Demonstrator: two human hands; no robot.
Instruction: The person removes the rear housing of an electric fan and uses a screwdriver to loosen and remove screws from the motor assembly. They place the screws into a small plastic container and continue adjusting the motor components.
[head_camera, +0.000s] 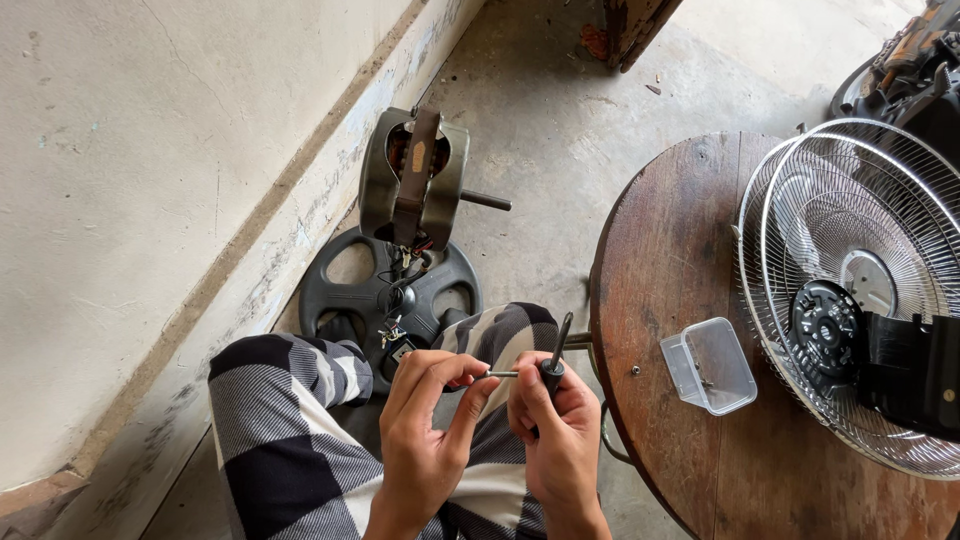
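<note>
**Screwdriver shaft meets handle, over the lap**

We have both hands closed on one tool. Our left hand pinches a thin metal shaft between thumb and fingertips, and our right hand grips a dark screwdriver handle, whose slim upper end points toward one o'clock. The shaft lies level, its tip touching the handle; we cannot tell whether it is seated or only lined up. We judge this a fitting step: shaft and handle being brought together. The next move calls for a steady left pinch, a true line between the two parts, and a firm push or twist from the right.

The tool sits above our checked trousers, at about six o'clock in the view.

Counting what lies around us:
- one round wooden worktop at three o'clock;
- one clear plastic tub on it, with something small inside that we cannot make out;
- two wire fan guards, nested, at the worktop's three o'clock edge;
- one black fan housing lying on the guards;
- one fan motor with its spindle out, at twelve o'clock;
- one dark round fan base under it, on the concrete floor.
</note>
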